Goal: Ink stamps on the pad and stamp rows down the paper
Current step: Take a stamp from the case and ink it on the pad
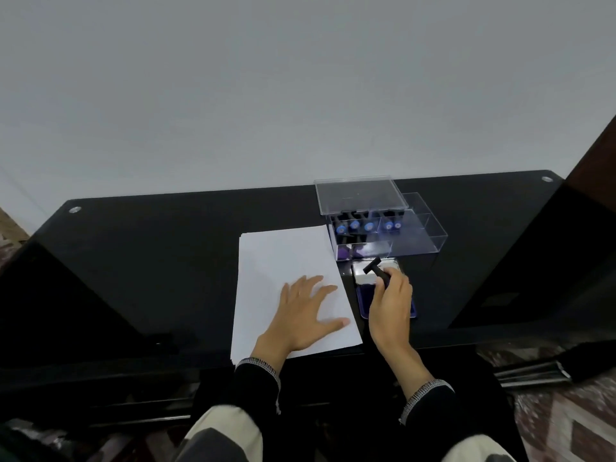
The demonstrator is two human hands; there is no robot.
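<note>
- Gripping the black stamp point(376, 271) in your right hand point(391, 303), you're hovering over the ink pad point(363, 300); press it flat for even ink.
- Keeping your left hand point(305, 315) spread flat, you're pinning the blank paper point(283, 258) on the surface point(166, 248).

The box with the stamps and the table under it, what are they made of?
The box looks like clear hard plastic: you see the stamps straight through its walls and raised lid. The table seems to be glossy black glass, or lacquer; it mirrors faintly and has metal corner studs.
</note>
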